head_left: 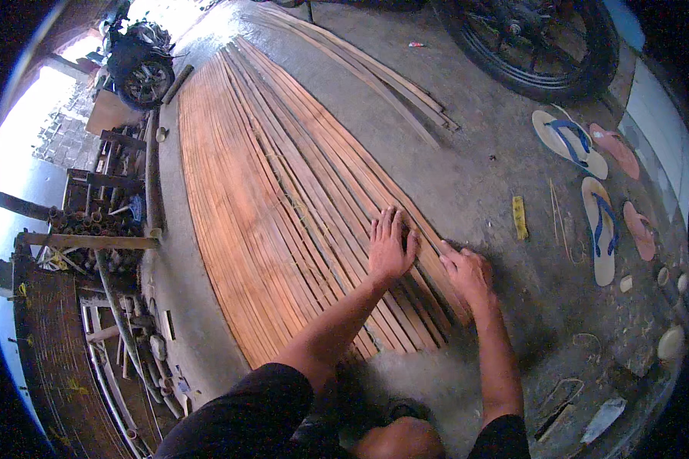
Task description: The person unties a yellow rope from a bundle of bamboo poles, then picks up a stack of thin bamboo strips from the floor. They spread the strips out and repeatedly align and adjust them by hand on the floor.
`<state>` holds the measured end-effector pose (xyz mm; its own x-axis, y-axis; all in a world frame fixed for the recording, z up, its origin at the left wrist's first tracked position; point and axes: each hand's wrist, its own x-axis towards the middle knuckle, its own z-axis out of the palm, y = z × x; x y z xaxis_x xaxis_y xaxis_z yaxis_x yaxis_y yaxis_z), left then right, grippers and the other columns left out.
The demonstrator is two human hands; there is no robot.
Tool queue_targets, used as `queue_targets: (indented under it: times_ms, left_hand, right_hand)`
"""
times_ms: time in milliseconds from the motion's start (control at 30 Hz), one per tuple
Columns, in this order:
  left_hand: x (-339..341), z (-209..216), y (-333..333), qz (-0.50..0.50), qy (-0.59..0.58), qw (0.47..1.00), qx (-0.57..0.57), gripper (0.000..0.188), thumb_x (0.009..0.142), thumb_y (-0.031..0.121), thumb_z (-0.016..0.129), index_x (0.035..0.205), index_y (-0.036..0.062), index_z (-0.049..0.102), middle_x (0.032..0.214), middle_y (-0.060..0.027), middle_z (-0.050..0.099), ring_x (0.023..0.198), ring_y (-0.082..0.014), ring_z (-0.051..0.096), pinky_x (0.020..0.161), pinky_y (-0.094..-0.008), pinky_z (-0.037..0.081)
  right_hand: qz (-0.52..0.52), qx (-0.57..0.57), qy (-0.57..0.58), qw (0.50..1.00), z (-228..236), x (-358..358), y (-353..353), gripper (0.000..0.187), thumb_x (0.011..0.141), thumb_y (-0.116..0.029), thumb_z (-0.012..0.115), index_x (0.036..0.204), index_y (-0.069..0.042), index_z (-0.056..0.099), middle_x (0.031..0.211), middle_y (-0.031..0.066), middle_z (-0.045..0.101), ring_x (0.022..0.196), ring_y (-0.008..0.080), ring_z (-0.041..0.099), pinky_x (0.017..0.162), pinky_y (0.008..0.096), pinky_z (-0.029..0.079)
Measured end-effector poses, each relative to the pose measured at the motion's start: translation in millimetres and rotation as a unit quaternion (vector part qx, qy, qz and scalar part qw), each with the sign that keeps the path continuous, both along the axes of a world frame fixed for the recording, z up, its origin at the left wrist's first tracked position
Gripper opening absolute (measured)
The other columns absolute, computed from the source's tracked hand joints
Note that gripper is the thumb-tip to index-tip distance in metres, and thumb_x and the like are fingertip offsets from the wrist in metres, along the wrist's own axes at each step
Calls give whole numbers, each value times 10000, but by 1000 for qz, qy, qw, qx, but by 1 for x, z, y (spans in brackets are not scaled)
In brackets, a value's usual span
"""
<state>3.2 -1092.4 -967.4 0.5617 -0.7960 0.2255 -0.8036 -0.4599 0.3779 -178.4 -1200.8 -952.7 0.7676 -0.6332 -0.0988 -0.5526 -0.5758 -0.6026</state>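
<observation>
Long, thin wooden slats (230, 199) lie side by side on the floor in a broad panel that narrows toward the far end. Their left part is packed tight; gaps show between those on the right, with pale stringy bits among them. My left hand (391, 243) rests flat on the right-hand slats, fingers spread. At the panel's right edge, my right hand (471, 273) has its fingers curled at the outermost slat (436, 268), one finger lying along it. The undersides of those fingers are hidden.
More loose strips (383, 73) lie beyond on the grey floor (467, 176). Flip-flops (603, 229), a yellow strip (520, 218) and a motorcycle wheel (524, 46) are at right. Stacked poles and timber (107, 222) line the left, with a parked motorcycle (139, 69) at far left.
</observation>
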Motion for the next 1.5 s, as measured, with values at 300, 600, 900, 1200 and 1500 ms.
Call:
queue_targets:
  times_ms: [300, 600, 900, 1200, 1500]
  left_hand:
    - [-2, 0, -1, -4, 4, 1000, -19, 580, 1001, 356, 534, 1457, 8, 445, 1530, -230, 418, 1450, -401, 352, 1214, -526, 214]
    - [-2, 6, 3, -28, -36, 999, -29, 476, 984, 322, 550, 1423, 139, 555, 1487, -228, 462, 1392, -421, 416, 1181, -545, 269]
    - [5, 3, 5, -19, 10, 999, -29, 548, 986, 368, 553, 1483, 149, 475, 1497, -205, 453, 1407, -395, 397, 1185, -537, 253]
    - [20, 24, 76, 40, 58, 996, -48, 660, 985, 397, 585, 1561, 165, 359, 1578, -227, 339, 1477, -417, 283, 1193, -579, 169]
    - [48, 6, 253, 235, 234, 921, 204, 1070, 860, 752, 557, 1627, 213, 39, 1639, -315, -44, 1518, -501, -53, 1147, -715, 27]
  right_hand:
    - [-4, -106, 5, 994, -6, -3, 13, 391, 955, -309, 644, 1328, -194, 662, 970, 183, 601, 867, 366, 609, 875, 463, 466]
    - [-70, 82, -78, 991, -2, -10, 9, 331, 873, -213, 723, 1187, -108, 738, 940, 164, 594, 916, 341, 601, 824, 424, 493]
    - [-54, 104, -87, 989, 0, -10, 4, 412, 886, -238, 737, 1284, -138, 695, 964, 192, 602, 961, 374, 593, 891, 438, 497]
    - [-73, 115, -67, 988, -15, -10, 1, 482, 932, -346, 698, 1310, -50, 651, 1264, 271, 605, 1208, 426, 561, 1052, 457, 444]
    - [-109, -45, -113, 987, -25, -7, 24, 464, 953, -250, 662, 1370, -58, 595, 1099, 204, 595, 1029, 383, 582, 901, 452, 483]
